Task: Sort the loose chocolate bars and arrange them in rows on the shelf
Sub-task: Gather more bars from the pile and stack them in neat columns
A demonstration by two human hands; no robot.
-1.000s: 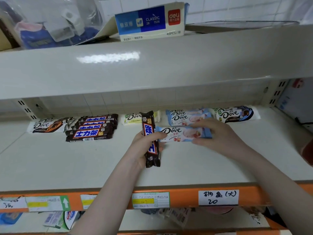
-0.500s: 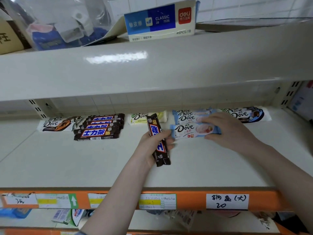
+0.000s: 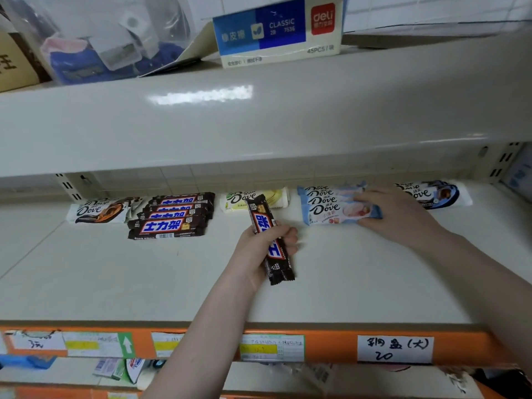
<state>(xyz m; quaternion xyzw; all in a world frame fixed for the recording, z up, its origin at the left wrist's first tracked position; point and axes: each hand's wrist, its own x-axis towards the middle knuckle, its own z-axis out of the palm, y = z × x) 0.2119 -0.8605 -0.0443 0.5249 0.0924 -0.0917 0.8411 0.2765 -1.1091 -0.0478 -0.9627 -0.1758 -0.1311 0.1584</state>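
My left hand [image 3: 260,250] grips a dark Snickers bar [image 3: 270,240] upright over the middle of the cream shelf [image 3: 144,277]. My right hand [image 3: 400,214] holds the right end of a light-blue Dove bar [image 3: 336,213], which lies at the front of a stack of like Dove bars [image 3: 325,194]. A row of several Snickers bars [image 3: 172,216] lies at the back left. Left of it is a brown Dove bar [image 3: 99,211]. A green Dove bar [image 3: 253,198] lies at the back centre, and dark-blue Dove bars [image 3: 431,194] at the back right.
The upper shelf [image 3: 259,116] overhangs low above the bars, carrying a blue deli box [image 3: 276,30] and a clear bag [image 3: 109,38]. An orange price strip [image 3: 201,345] with paper labels runs along the shelf's front edge. Slotted uprights [image 3: 502,161] stand at the back corners.
My right hand has pushed the light-blue Dove bar back against the Dove stack and set it down. My left hand keeps the Snickers bar, almost unmoved.
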